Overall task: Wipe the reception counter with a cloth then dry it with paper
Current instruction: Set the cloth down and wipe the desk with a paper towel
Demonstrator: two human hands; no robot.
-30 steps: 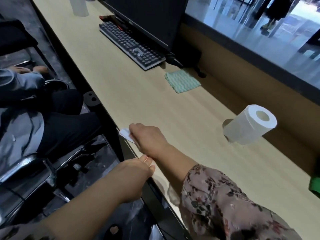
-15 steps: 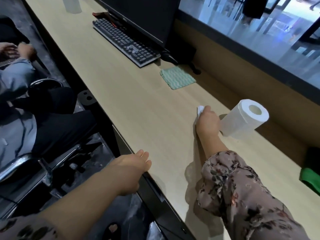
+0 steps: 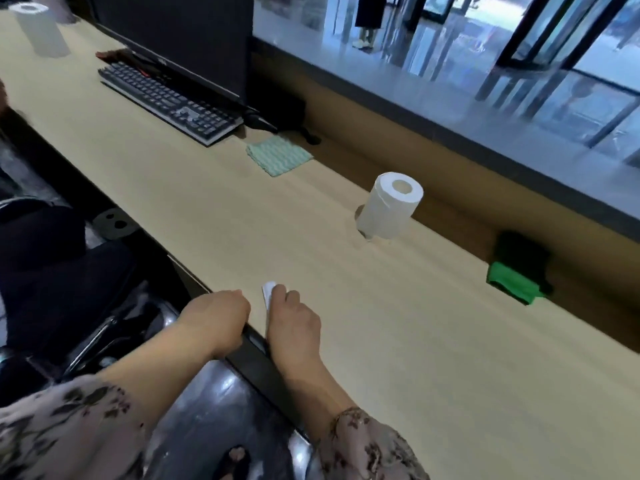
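Observation:
My right hand (image 3: 294, 322) presses a small folded piece of white paper (image 3: 268, 295) onto the light wooden counter (image 3: 433, 341) near its front edge, fingers curled over it. My left hand (image 3: 214, 318) rests on the counter's dark front edge just left of it, fingers bent over the rim and holding nothing. A roll of white paper (image 3: 389, 209) stands upright further back on the counter. A folded green-and-white cloth (image 3: 278, 155) lies flat beyond it, near the keyboard.
A black keyboard (image 3: 169, 102) and a dark monitor (image 3: 180, 32) stand at the back left, with a second paper roll (image 3: 40, 29) far left. A bright green object (image 3: 512, 284) lies by a black box at the right. A seated person's legs (image 3: 52, 251) are left of the counter.
My right hand drew the paper back from beside the roll to the counter's front edge. My left hand came up and now rests on the edge next to it.

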